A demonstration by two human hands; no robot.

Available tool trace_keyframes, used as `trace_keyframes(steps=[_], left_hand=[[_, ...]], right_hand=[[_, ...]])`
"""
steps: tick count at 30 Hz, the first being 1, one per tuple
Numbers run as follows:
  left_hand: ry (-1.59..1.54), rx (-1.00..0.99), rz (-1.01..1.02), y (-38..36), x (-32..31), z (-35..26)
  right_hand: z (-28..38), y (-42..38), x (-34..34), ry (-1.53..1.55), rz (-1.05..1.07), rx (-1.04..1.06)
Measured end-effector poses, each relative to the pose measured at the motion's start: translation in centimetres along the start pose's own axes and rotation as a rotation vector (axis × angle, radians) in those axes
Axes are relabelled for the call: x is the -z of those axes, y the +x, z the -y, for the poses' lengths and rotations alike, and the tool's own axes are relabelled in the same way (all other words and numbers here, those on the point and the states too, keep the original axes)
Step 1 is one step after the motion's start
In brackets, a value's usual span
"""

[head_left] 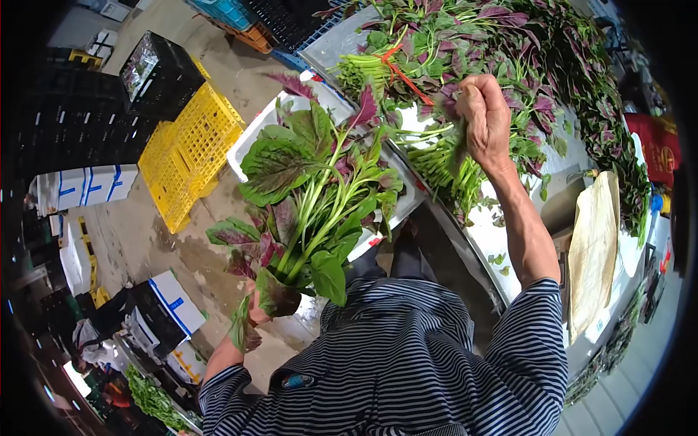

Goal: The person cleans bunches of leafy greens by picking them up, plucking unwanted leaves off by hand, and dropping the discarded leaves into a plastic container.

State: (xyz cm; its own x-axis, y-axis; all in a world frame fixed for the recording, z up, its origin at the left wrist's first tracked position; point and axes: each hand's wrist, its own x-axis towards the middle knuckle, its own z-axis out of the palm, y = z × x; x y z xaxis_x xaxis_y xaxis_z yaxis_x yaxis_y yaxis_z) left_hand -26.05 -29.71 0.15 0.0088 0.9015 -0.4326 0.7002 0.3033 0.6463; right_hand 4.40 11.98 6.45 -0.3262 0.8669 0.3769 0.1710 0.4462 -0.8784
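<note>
My left hand, largely covered by leaves, is closed around a bunch of red amaranth. Its pale green stems and broad green-purple leaves spread over a white tray. My right hand is raised above the metal table, fingers curled tight, with a blurred purple-green leaf at the fingertips. Below it, cut stems of a loose amaranth bundle point toward me. Just beyond lies another bundle, bound with a red tie.
A long heap of amaranth covers the table's far and right sides. On the right lies a pale, worn board-like sheet. To the left stand a yellow plastic pallet, a black crate and white boxes on a wet floor.
</note>
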Motion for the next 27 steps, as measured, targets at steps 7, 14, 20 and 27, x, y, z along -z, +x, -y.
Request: trace_keyframes(steps=[7, 14, 20, 27], left_hand=[[-0.018, -0.042, -0.018, -0.8, -0.8, 2.0], [-0.051, -0.108, -0.022, -3.7, -1.8, 5.7], [-0.065, -0.12, -0.032, -5.1, -2.6, 6.1], [-0.086, -0.087, -0.043, -2.1, -3.2, 6.6]], right_hand=[[2.1, -1.5, -2.0, -0.192, 0.166, 0.491], [3.6, -2.4, -3.9, -0.351, 0.271, 0.719], [3.2, -2.4, -4.3, -0.439, 0.397, 0.776], [2.5, -3.2, -4.5, -0.326, 0.399, 0.768]])
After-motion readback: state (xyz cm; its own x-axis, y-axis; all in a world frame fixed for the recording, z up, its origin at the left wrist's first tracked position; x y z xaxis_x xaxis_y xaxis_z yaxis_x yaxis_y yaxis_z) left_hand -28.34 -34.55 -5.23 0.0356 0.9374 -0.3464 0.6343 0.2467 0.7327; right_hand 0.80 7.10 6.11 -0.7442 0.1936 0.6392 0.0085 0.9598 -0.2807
